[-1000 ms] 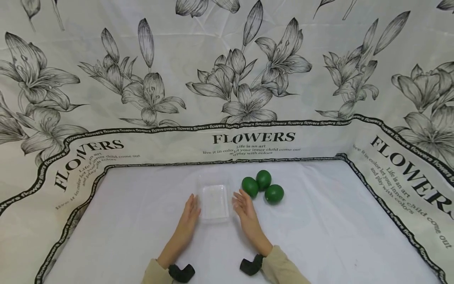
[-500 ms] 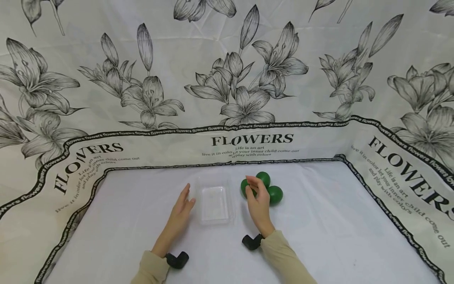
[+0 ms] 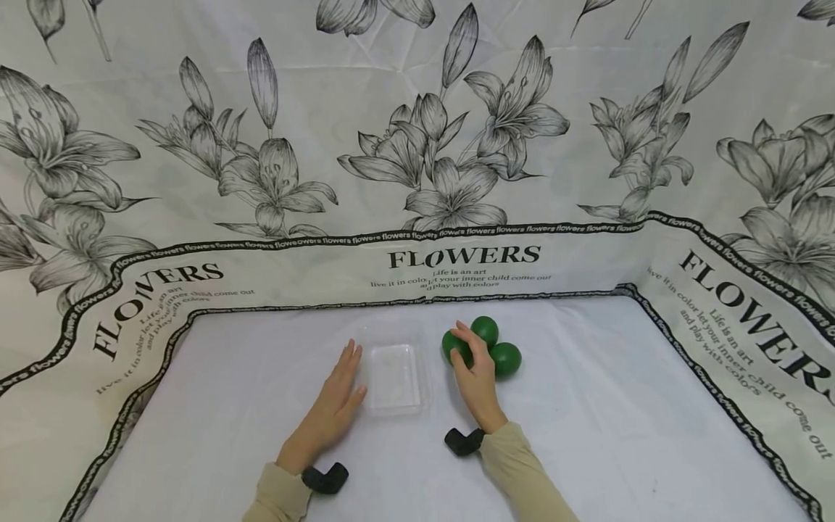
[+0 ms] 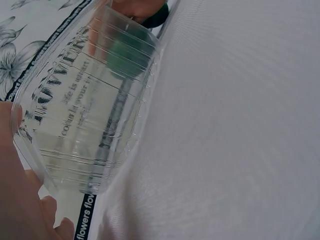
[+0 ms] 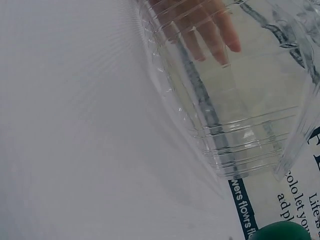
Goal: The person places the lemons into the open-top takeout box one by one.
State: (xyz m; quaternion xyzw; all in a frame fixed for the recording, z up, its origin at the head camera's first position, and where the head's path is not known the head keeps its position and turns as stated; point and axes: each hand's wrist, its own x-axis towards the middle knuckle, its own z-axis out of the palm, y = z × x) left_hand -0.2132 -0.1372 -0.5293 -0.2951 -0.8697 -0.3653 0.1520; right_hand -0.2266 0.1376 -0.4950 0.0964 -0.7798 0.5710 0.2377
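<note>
A clear plastic container (image 3: 394, 378) lies on the white cloth, its ribbed wall (image 4: 70, 155) large in the left wrist view. Along its left side rests my left hand (image 3: 331, 402), fingers straight and fingertips right at the rim. To the right of the container, a smooth dark green lime (image 3: 450, 344) is held by my right hand (image 3: 479, 380), with curved fingers over it and the thumb at its near side. Two more limes sit close by, the far lime (image 3: 485, 330) and the right lime (image 3: 506, 359). Through the container, the left wrist view shows the right hand's fingers (image 4: 94, 37) beside the green.
A white tablecloth (image 3: 607, 413) covers the work surface. Behind it and on both sides rises a cloth screen (image 3: 300, 268) printed with lilies and the word FLOWERS. Each wrist carries a black camera mount, like the left mount (image 3: 326, 478).
My right hand has left the container's right side, moved right and taken hold of the left lime. The left hand has drawn back a little, then returned against the container.
</note>
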